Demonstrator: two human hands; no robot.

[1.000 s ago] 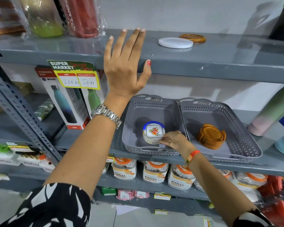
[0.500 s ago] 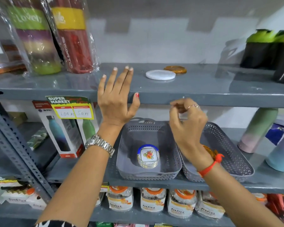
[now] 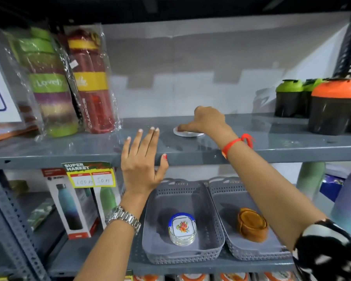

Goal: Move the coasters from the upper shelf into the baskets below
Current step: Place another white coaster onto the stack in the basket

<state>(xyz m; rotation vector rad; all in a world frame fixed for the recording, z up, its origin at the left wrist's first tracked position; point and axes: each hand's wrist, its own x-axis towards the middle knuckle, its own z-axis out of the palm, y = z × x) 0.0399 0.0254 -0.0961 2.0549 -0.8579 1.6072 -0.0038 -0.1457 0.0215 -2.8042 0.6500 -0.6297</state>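
Note:
On the upper grey shelf [image 3: 272,147] lies a white round coaster [image 3: 183,133]. My right hand [image 3: 206,121] rests on top of it, fingers bent down onto it and covering its far part; the orange coaster seen earlier is hidden behind this hand. My left hand [image 3: 143,159] lies flat and open against the shelf's front edge. Below, the left grey basket [image 3: 150,220] holds a stack of white coasters [image 3: 182,229] with a blue rim and a flower print. The right grey basket [image 3: 217,191] holds a stack of orange-brown coasters [image 3: 251,225].
Wrapped bottles [image 3: 69,84] stand at the upper shelf's left, black shakers with green and orange lids [image 3: 332,106] at its right. Boxed bottles [image 3: 73,203] and a price tag [image 3: 89,174] sit left of the baskets, pastel bottles [image 3: 312,179] to the right.
My right hand rose from the left basket to the upper shelf and came down on the white coaster. My view tilted upward. My left hand stayed on the shelf edge.

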